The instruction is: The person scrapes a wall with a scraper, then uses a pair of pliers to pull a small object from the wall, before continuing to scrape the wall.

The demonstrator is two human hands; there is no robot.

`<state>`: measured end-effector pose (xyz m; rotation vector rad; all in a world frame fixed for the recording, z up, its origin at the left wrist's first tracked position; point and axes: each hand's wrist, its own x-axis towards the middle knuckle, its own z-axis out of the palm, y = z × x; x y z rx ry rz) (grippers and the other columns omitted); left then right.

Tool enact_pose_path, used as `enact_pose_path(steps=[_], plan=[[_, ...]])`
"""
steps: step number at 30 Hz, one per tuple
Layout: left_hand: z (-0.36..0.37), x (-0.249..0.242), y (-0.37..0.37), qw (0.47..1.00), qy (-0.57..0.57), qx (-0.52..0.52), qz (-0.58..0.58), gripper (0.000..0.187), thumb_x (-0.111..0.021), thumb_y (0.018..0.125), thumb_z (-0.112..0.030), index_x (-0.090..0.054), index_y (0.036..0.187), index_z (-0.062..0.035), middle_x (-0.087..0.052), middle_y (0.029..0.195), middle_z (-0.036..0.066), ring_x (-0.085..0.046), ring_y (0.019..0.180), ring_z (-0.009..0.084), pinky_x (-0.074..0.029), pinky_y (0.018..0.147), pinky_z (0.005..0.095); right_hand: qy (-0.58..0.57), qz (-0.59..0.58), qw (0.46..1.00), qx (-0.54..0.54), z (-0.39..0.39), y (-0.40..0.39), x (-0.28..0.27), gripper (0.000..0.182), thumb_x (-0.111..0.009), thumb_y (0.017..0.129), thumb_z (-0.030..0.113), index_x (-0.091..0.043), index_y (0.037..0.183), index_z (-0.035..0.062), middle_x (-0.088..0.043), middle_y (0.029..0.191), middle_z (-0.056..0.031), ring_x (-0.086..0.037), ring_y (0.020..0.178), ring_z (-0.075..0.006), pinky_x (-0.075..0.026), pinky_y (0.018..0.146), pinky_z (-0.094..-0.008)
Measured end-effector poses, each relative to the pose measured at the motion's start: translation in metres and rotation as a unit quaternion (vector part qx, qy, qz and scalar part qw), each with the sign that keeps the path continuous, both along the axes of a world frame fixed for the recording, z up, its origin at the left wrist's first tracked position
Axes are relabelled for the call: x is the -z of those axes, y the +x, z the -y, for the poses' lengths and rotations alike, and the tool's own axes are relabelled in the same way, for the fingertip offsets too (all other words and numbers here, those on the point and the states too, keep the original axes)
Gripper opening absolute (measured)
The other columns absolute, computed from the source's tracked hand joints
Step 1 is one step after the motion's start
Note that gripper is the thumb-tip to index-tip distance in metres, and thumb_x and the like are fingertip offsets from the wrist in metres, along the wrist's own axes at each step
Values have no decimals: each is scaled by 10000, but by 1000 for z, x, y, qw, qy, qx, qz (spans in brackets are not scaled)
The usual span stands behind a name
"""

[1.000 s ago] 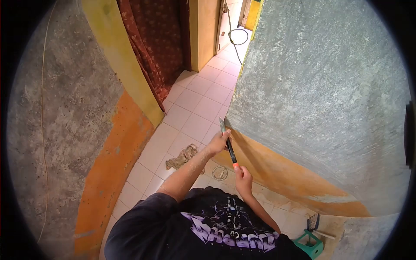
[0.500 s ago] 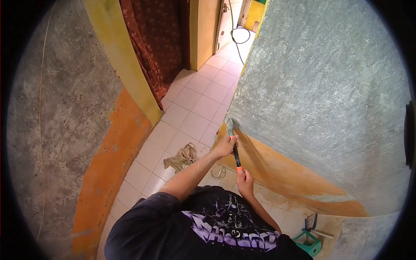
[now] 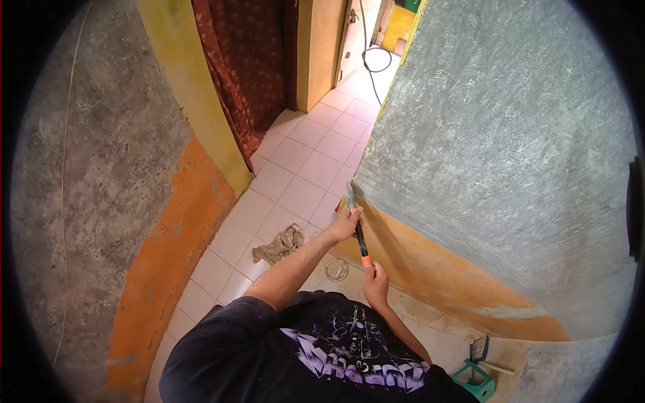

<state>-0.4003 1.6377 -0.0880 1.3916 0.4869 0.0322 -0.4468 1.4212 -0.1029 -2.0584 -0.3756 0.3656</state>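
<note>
In the head view, the scraper (image 3: pixel 357 225) had been lifted slightly since half a second before, its blade kept against the wall (image 3: pixel 497 168) at the grey-orange border. The left hand (image 3: pixel 347 224) was closed near the blade, the right hand (image 3: pixel 375 281) closed around the handle's end.

A narrow passage of pale square floor tiles (image 3: pixel 302 168) runs between grey plastered walls (image 3: pixel 504 148) with orange lower bands (image 3: pixel 168 262) — a patterned maroon curtain (image 3: pixel 245 67) hangs at left, daylight beyond.
</note>
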Motion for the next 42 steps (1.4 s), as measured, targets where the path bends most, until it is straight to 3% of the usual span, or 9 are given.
enact_pose_path(steps=[9, 12, 18, 21, 22, 24, 42], plan=[[8, -10, -6, 999, 24, 33, -4, 406, -474, 1009, -430, -464, 1049, -26, -592, 812, 70, -638, 679, 166, -590, 546, 333, 45, -18, 999, 20, 8, -8, 11, 291, -534, 1011, 279, -601, 980, -3, -477, 627, 21, -449, 543, -70, -355, 500, -263], [7, -14, -11, 999, -2, 35, -10, 397, -457, 1020, -423, -459, 1030, -26, -585, 857, 61, -636, 722, 163, -607, 604, 349, 51, -60, 996, 43, 9, -11, 14, 289, -532, 1011, 271, -600, 980, -8, -480, 625, 16, -446, 535, -73, -350, 490, -265], [-8, -14, -8, 999, -16, 20, -25, 466, -425, 1024, -453, -508, 940, -2, -584, 851, 68, -639, 727, 183, -612, 612, 369, 48, 12, 999, 8, -8, -2, 8, 303, -530, 1012, 274, -598, 975, -20, -479, 619, 12, -445, 525, -74, -348, 481, -266], [-4, -8, -8, 999, 17, 26, -11, 484, -415, 1024, -463, -520, 927, 0, -584, 845, 68, -643, 738, 189, -617, 613, 378, 59, -29, 998, 16, 2, -7, 4, 304, -530, 1012, 277, -602, 970, -16, -477, 616, 9, -449, 535, -73, -350, 486, -263], [-1, -13, -12, 999, -2, 47, -21, 455, -464, 1007, -452, -467, 1044, 1, -576, 875, 88, -648, 754, 191, -623, 595, 385, 44, -36, 998, 26, 5, -5, 4, 307, -545, 1004, 286, -613, 966, -11, -498, 616, -10, -465, 541, -89, -361, 494, -280], [6, -12, -9, 999, 7, 37, -20, 449, -431, 1019, -460, -483, 998, -14, -582, 860, 82, -647, 759, 190, -623, 616, 385, 15, -52, 997, 48, 11, -8, 8, 313, -573, 987, 306, -635, 959, 0, -540, 615, -49, -496, 552, -122, -382, 511, -314], [4, -8, -3, 996, 60, 34, -60, 447, -435, 1018, -449, -484, 992, -5, -605, 822, 80, -656, 688, 176, -606, 595, 335, 53, -50, 997, 37, 10, -3, 22, 296, -583, 983, 286, -615, 922, -1, -500, 611, -18, -458, 554, -112, -369, 525, -311]])
